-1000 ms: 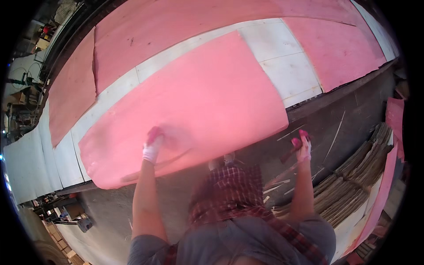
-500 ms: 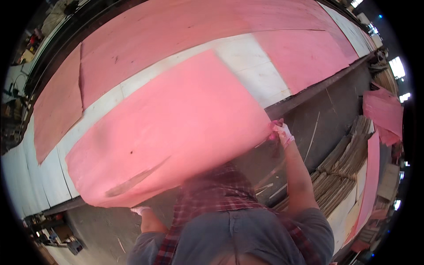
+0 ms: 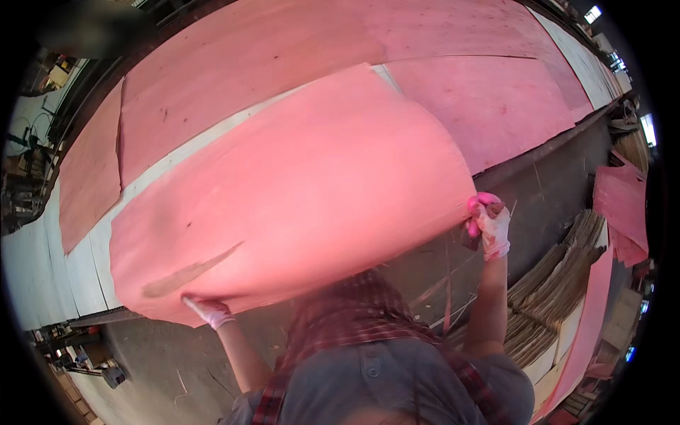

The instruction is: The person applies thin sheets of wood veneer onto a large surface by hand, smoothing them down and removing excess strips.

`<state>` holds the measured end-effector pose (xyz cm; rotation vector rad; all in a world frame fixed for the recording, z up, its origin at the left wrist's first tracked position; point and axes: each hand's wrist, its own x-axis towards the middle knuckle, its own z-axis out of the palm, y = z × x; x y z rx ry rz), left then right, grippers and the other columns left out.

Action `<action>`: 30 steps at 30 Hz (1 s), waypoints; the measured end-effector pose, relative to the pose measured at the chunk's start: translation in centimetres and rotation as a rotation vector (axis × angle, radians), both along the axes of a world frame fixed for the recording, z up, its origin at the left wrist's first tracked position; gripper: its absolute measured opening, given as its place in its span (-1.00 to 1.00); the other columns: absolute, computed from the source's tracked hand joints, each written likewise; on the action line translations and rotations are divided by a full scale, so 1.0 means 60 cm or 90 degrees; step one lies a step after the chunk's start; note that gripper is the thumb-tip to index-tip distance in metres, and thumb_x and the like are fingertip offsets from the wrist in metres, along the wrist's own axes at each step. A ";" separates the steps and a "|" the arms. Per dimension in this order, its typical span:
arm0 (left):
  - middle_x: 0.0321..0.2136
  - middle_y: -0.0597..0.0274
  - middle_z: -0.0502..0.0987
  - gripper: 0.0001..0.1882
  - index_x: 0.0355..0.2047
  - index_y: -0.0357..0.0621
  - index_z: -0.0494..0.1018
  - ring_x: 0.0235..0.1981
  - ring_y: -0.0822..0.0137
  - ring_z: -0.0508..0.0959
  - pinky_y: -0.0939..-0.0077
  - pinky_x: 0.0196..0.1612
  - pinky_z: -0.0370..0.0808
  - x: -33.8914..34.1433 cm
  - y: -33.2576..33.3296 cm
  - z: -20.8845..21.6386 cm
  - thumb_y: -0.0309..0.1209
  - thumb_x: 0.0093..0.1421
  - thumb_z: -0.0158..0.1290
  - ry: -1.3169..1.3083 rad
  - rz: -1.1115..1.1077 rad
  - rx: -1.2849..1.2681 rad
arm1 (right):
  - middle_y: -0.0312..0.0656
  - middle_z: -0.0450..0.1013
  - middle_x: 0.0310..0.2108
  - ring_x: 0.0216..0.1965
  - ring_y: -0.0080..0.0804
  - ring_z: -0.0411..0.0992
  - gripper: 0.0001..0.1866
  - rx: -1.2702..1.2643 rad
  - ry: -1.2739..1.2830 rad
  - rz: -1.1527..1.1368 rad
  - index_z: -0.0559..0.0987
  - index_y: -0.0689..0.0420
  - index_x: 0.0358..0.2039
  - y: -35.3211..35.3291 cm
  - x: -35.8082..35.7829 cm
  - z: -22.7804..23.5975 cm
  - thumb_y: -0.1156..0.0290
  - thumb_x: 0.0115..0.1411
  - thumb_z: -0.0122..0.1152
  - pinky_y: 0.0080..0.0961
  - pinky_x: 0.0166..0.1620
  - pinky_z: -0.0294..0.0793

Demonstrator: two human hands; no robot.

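Observation:
A large pink veneer sheet (image 3: 297, 191) bows up in front of me, partly over the white surface of the long table. It has a brown streak and a small dark knot on its left part. At its near right corner, my right hand (image 3: 492, 230), in a pink-stained white glove, is closed on the edge. Something dark shows below those fingers, too unclear to name. My left hand (image 3: 212, 312), gloved likewise, grips the near edge towards the left, fingertips on the sheet's upper face.
More pink sheets (image 3: 248, 71) lie across the far side of the table, one (image 3: 482, 106) at the right. White sheeting (image 3: 85, 276) shows at the left. A stack of brown veneer (image 3: 559, 276) stands low at my right, with a draped pink piece (image 3: 620, 205) beyond it.
The pink sheet has shifted right, covering more of the white strip. My right hand has moved right with its corner. My left hand, mostly hidden before, now shows on the near edge.

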<state>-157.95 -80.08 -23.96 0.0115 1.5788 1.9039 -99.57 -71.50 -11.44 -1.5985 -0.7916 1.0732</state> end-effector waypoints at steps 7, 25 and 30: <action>0.25 0.29 -0.18 -0.31 0.19 -0.11 -0.05 0.22 0.35 -0.02 0.43 0.22 -0.18 0.116 0.025 -0.081 -0.05 0.15 -0.15 0.070 -0.100 -0.184 | -0.42 0.32 -0.58 -0.70 -0.68 0.19 -0.76 -0.078 -0.087 -0.059 0.44 0.15 -0.41 0.074 0.181 -0.257 0.33 -0.03 0.27 -0.72 -0.68 0.20; 0.11 -0.21 0.08 -0.26 0.07 -0.38 0.11 0.17 0.04 0.07 0.31 0.18 0.03 0.179 0.040 -0.077 0.00 0.09 -0.06 0.658 -0.173 -0.583 | -0.38 0.28 -0.54 -0.74 -0.65 0.13 -0.83 -0.122 -0.063 -0.231 0.32 0.02 -0.33 0.070 0.107 -0.370 0.42 0.07 0.08 -0.71 -0.71 0.18; -0.29 0.07 0.51 -0.63 -0.29 -0.27 0.45 -0.23 0.33 0.50 0.56 -0.21 0.41 0.056 -0.138 -0.130 -0.17 0.17 -0.10 0.016 -0.262 -0.265 | -0.25 0.34 -0.26 -0.38 -0.47 0.29 -0.62 -0.099 -0.404 0.211 0.25 0.09 -0.08 0.073 -0.177 -0.257 0.32 0.08 -0.01 -0.53 -0.38 0.29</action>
